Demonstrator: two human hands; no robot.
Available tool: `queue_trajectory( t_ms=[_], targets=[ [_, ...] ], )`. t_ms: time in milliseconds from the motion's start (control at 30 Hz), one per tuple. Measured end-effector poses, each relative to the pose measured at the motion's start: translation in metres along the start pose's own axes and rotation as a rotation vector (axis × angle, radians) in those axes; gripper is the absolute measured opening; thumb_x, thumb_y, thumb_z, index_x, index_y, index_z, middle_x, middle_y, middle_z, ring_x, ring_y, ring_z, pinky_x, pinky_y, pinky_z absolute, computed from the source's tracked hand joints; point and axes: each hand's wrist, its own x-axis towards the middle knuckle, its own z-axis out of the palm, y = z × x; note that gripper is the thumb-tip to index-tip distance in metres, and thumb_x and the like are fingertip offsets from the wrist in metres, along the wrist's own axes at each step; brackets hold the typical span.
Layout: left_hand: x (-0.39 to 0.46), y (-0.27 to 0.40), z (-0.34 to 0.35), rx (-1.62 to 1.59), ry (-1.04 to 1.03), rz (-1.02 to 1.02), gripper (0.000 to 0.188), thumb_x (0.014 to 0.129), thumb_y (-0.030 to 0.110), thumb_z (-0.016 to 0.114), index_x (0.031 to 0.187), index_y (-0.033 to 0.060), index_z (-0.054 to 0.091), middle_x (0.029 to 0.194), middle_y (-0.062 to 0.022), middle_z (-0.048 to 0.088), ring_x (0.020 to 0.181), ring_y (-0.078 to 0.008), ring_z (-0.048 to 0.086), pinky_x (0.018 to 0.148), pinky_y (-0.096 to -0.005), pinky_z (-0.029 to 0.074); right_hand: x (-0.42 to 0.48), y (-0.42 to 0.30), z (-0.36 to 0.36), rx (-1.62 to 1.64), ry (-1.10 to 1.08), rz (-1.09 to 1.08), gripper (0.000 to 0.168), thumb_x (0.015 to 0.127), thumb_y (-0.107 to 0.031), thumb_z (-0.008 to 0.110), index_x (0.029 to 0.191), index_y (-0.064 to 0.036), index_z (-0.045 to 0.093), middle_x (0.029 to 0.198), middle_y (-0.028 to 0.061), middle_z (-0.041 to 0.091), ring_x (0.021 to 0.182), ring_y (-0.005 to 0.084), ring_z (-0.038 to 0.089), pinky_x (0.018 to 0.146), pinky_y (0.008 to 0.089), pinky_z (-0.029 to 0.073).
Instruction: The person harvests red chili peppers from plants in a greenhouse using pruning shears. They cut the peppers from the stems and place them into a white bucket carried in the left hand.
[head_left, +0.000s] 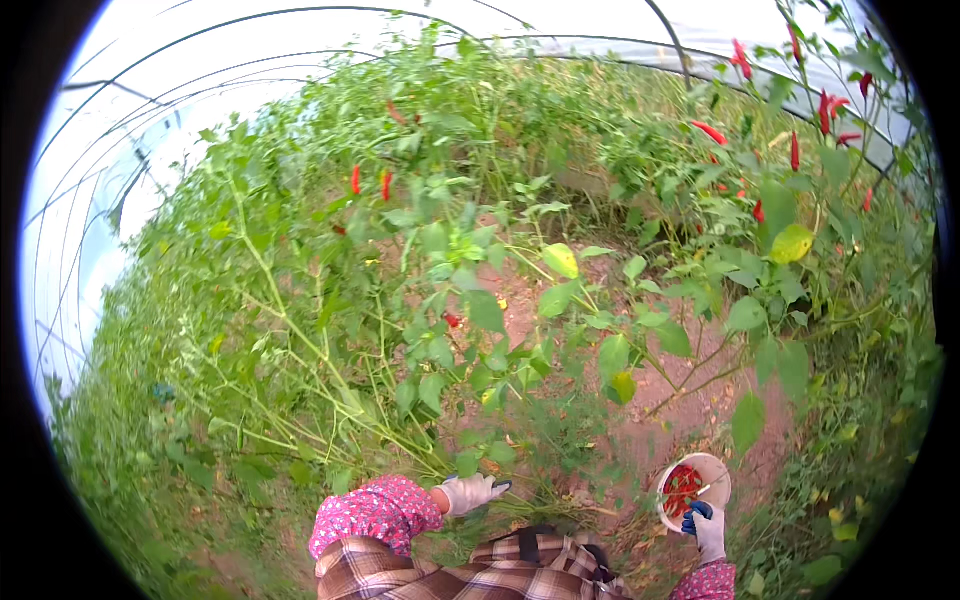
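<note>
My right hand (706, 526), in a white glove with blue-coated fingers, is curled around the handle of a white plastic bucket (720, 480). Red chili peppers (681, 486) cover part of the bucket's inside. My left hand (472, 493), gloved the same way, reaches across in front of my body, low among the green pepper stems (390, 435). Its fingers point to the right; its palm side is hidden, so whether it touches a stem cannot be told.
Leafy pepper plants (480, 300) spread ahead, several bearing red peppers (709, 133). Long branches lean across the reddish soil path (667, 420). Dense foliage (847, 450) borders the right side. Metal hoops (679, 45) hold up the plastic cover of the tunnel.
</note>
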Motion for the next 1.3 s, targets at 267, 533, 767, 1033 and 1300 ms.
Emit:
queue_trajectory(
  t_ms=[267, 533, 767, 1033, 1300],
  targets=[
    [-0.007, 0.003, 0.014, 0.024, -0.055, -0.113, 0.064, 0.075, 0.007, 0.045, 0.135, 0.0144, 0.024, 0.085, -0.0104, 0.047, 0.061, -0.0209, 0.053, 0.049, -0.0361, 0.048, 0.037, -0.05, 0.025, 0.008, -0.105, -0.264, 0.026, 0.077, 0.005, 0.049, 0.102, 0.007, 0.052, 0.078, 0.0081, 0.058, 0.058, 0.0121, 0.056, 0.054, 0.0249, 0.051],
    [-0.008, 0.0, -0.017, 0.018, -0.082, -0.223, 0.06, 0.077, 0.009, 0.043, 0.134, 0.0113, 0.027, 0.085, -0.0111, 0.049, 0.067, -0.0217, 0.054, 0.048, -0.0324, 0.047, 0.032, -0.039, -0.016, -0.001, -0.112, -0.313, 0.025, 0.079, 0.001, 0.048, 0.103, 0.007, 0.053, 0.078, 0.0094, 0.06, 0.062, 0.0127, 0.058, 0.056, 0.026, 0.052],
    [0.006, 0.013, -0.006, 0.157, -0.073, -0.129, 0.059, 0.075, 0.007, 0.043, 0.133, 0.0105, 0.03, 0.072, -0.0062, 0.044, 0.059, -0.0175, 0.048, 0.043, -0.0289, 0.043, -0.02, 0.028, -0.081, 0.109, 0.218, -0.087, 0.021, 0.079, -0.001, 0.048, 0.098, 0.006, 0.054, 0.074, 0.0077, 0.058, 0.056, 0.0122, 0.056, 0.053, 0.0255, 0.05],
    [0.008, 0.017, -0.05, -0.002, -0.355, -0.138, 0.066, 0.072, 0.006, 0.048, 0.134, 0.0084, 0.027, 0.082, -0.0119, 0.05, 0.066, -0.0246, 0.055, 0.055, -0.0356, 0.047, -0.057, 0.094, -0.058, 0.254, 0.285, 0.022, 0.017, 0.079, -0.003, 0.047, 0.093, 0.005, 0.053, 0.068, 0.0117, 0.058, 0.048, 0.0179, 0.056, 0.044, 0.0316, 0.051],
    [0.119, 0.004, -0.154, -0.445, 0.14, -0.22, 0.051, 0.077, 0.032, 0.056, 0.115, 0.0011, 0.043, 0.104, -0.0192, 0.05, 0.09, -0.0339, 0.054, 0.073, -0.0407, 0.047, 0.056, 0.038, -0.006, 0.111, 0.057, -0.115, 0.017, 0.076, 0.001, 0.051, 0.091, 0.007, 0.056, 0.072, 0.0117, 0.06, 0.054, 0.0163, 0.059, 0.049, 0.0289, 0.052]
  ],
)
